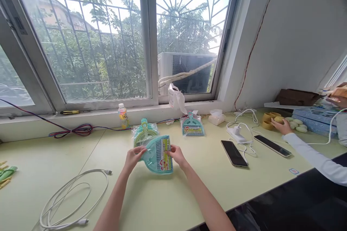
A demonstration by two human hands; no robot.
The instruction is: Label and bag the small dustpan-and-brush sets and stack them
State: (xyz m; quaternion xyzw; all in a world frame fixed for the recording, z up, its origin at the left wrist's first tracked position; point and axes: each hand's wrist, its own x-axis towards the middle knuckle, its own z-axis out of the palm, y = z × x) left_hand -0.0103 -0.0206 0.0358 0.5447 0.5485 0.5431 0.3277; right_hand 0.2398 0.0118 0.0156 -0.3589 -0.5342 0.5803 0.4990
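A teal mini dustpan and brush set (154, 156), in clear wrap with a colourful label, is held tilted above the table between both hands. My left hand (135, 157) is closed on its handle end at the left. At the right edge, beside the label, my right hand (176, 154) grips it with the thumb on the front. Just behind lies a stack of wrapped green and teal dustpan sets (145, 129), partly hidden by the held one. Another wrapped teal set (191, 125) lies farther back to the right.
A drink bottle (124, 116) stands by the sill. White cable coils (73, 195) lie front left. Phones (234, 153) and a power strip (236, 134) are to the right. At far right, another person's hand (282, 127) touches a yellow round object near pale ones.
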